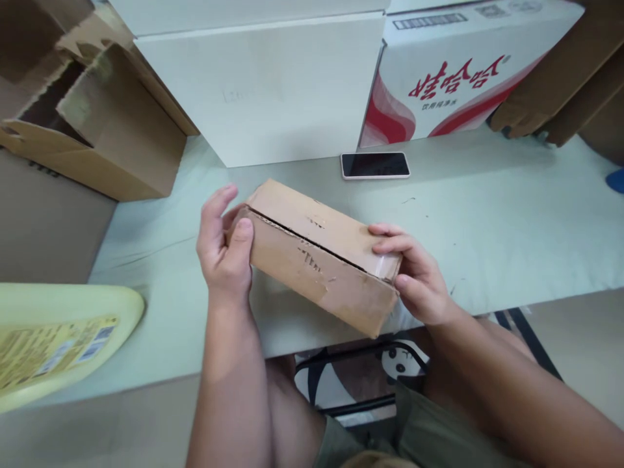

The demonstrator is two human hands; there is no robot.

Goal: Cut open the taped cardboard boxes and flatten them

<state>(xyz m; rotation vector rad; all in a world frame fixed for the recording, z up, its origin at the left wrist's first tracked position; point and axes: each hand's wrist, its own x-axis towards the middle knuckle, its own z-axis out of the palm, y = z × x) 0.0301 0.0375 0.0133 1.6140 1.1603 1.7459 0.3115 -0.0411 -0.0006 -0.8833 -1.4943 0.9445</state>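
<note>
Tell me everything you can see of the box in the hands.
The box is long and brown, apparently cardboard, with scuffed, ragged edges and dark marks on both visible long faces. A narrow dark gap runs between them; a shiny patch, perhaps tape, shows near the right end. It slants, right end nearer the person, over the near side of the table. The left hand holds one end, the right hand the other; contact with the table is unclear.

Single head cam, riding on the wearer, facing 12 o'clock and tilting steeply down at the table (487,214). Sitting close: left hand (225,244) is showing off frame center at 9, right hand (416,276) at 4. White box (263,91) is capping the far view at 11; yellow container (58,351) is running off-frame at 8.
</note>
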